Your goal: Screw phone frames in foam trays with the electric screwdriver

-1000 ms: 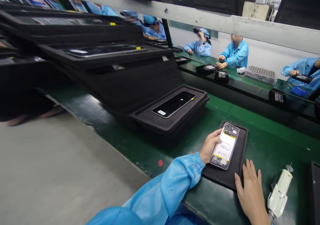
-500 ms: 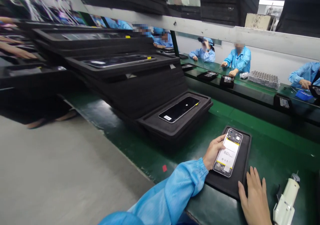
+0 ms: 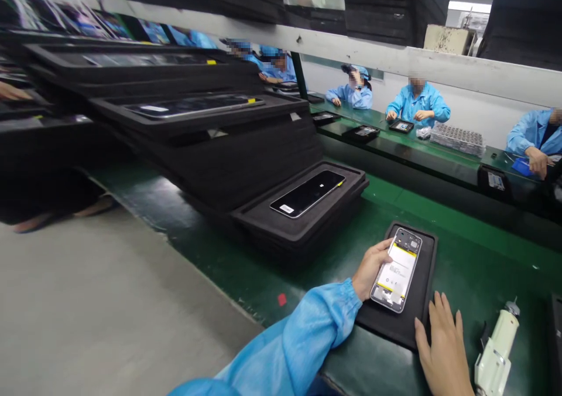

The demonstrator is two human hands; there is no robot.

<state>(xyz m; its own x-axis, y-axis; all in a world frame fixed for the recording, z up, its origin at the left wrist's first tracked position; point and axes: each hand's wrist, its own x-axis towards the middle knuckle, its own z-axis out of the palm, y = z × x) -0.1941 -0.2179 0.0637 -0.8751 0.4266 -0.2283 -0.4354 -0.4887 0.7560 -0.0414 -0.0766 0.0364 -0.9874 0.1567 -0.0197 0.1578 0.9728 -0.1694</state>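
An opened smartphone (image 3: pixel 398 272) with its back off shows a white battery edged by yellow strips. My left hand (image 3: pixel 371 270) grips it by its left long edge, thumb over the battery side, above a black foam tray (image 3: pixel 406 323). My right hand (image 3: pixel 445 346) lies flat at the tray's right edge, fingers stretched out and holding nothing. To the right of that hand, a pale electric screwdriver (image 3: pixel 497 343) lies on the green table (image 3: pixel 254 267).
Left of my tray stands a stack of black foam trays (image 3: pixel 302 238) with a dark-screened phone (image 3: pixel 308 194) on top. More foam trays (image 3: pixel 175 126) rise behind it. Across the bench, co-workers in blue (image 3: pixel 419 103) sit behind a line of small trays. A red sticker (image 3: pixel 281 299) marks the table.
The view has turned slightly right, shifting everything a little leftward. My left hand still holds the phone and my right hand stays flat. Across the bench, a co-worker's hands and tray have moved.
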